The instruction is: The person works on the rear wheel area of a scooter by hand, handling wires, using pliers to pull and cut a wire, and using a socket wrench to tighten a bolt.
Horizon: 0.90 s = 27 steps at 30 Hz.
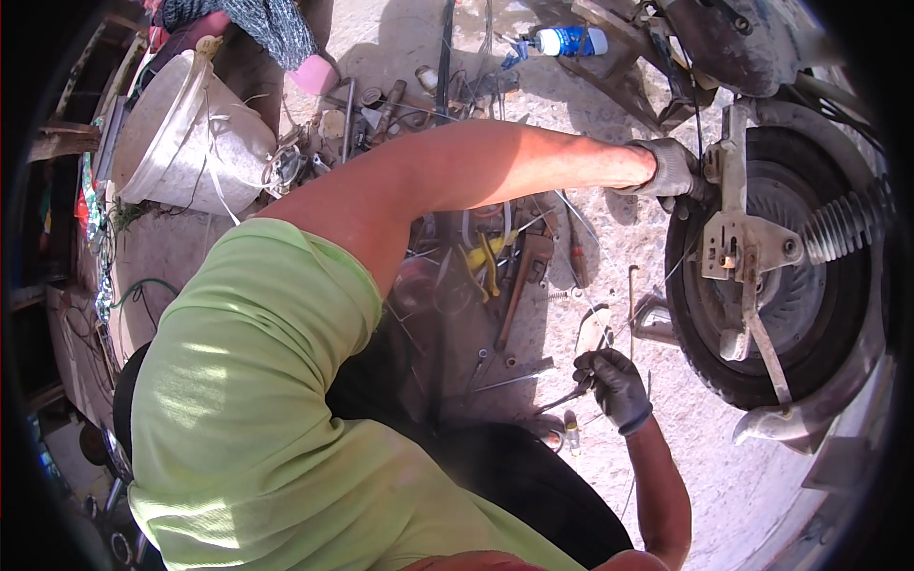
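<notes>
At two o'clock, the left hand [678, 176] meets the wheel [807, 290] at three o'clock, seemingly bracing it; hidden fingertips leave its grip untellable. At four, the right hand [619, 388] apparently pinches a slim tool [558, 403], angled clear of the wheel.

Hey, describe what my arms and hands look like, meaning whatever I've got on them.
Your left hand wears a grey glove with darker areas, and your right hand wears a dark grey one. The left sleeve is short and light green; the left forearm and right forearm are both bare.
</notes>
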Motion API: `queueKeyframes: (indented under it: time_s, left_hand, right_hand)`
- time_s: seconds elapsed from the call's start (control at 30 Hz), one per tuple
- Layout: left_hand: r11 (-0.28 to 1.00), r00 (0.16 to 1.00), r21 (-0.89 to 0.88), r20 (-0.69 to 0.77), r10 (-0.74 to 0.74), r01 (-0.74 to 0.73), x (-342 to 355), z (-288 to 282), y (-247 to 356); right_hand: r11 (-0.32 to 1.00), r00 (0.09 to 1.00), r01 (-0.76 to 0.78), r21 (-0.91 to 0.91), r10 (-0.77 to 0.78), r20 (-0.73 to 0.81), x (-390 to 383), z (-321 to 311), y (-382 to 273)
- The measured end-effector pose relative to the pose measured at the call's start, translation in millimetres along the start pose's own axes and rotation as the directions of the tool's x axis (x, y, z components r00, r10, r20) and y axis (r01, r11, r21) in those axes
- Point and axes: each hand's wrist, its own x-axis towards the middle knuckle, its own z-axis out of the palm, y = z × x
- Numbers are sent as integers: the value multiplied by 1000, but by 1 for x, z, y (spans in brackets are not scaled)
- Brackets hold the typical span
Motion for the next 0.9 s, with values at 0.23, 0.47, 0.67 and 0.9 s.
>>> queueKeyframes:
  time_s: [0.23, 0.47, 0.67, 0.9]
  left_hand:
    - [946, 996, -313, 5, 91, -85, 10, 6, -25]
    - [997, 999, -66, 4, 32, -32, 4, -2, -7]
    - [991, 997, -110, 11, 75, -74, 6, 1, -15]
    - [960, 997, -273, 22, 78, -69, 0, 4, -16]
  right_hand:
    - [998, 1000, 7, -62, -6, 17, 3, 2, -3]
    - [995, 999, 26, -99, -22, 38, 2, 0, -2]
    - [998, 999, 18, -66, -16, 35, 1, 1, -3]
    - [999, 1000, -20, -40, 20, -15, -4, 11, -8]
